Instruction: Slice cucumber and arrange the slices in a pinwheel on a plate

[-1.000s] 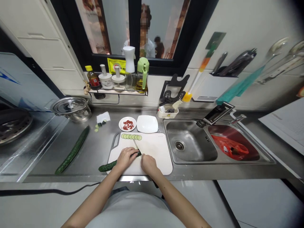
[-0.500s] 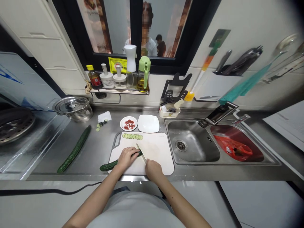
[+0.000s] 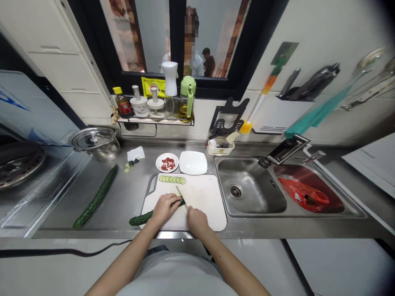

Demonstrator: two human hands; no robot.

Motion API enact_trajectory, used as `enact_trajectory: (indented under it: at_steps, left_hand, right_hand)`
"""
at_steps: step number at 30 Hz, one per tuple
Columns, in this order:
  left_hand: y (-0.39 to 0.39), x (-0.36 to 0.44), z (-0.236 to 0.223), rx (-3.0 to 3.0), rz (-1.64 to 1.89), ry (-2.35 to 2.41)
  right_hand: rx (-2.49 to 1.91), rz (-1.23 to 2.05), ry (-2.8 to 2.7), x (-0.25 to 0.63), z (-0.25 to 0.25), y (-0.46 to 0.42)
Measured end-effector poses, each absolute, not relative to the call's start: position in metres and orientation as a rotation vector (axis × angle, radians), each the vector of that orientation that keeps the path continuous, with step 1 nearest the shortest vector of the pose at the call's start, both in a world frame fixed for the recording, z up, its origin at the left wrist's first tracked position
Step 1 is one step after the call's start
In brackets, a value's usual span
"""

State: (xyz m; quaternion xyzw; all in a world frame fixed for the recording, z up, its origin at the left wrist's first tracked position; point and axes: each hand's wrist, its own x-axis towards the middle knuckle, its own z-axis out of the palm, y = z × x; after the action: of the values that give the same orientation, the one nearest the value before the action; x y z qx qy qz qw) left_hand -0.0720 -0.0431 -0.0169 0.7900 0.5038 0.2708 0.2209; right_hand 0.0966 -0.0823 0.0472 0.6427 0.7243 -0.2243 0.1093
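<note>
On the white cutting board, my left hand is closed over a dark green cucumber, whose left end sticks out past the board's edge. The fingers hide its middle. My right hand grips a knife by the handle. Its blade lies slantwise against the cucumber's right end, just beside my left fingertips. A row of overlapping cucumber slices lies along the board's far edge. Behind the board stand a plate of small red pieces and a white plate.
Another whole cucumber lies on the steel counter to the left, near a lidded pot and cucumber ends by a white tissue. At right is a double sink with a red plastic bag. Bottles stand on a shelf.
My right hand and the knife shifted a little to the right along the cucumber, then slightly back left. My left hand stays on the cucumber. The view has tilted slightly.
</note>
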Motion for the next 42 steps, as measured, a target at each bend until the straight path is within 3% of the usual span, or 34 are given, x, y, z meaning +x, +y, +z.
enact_trajectory:
  at_steps: [12, 42]
  left_hand:
    - [-0.042, -0.073, -0.013, 2.19, 0.732, 1.381]
    - [-0.043, -0.072, -0.01, 2.174, 0.738, 1.387]
  right_hand:
    - [1.885, -0.696, 2.129, 0.084, 0.059, -0.059]
    - [1.887, -0.717, 2.026, 0.117, 0.065, -0.118]
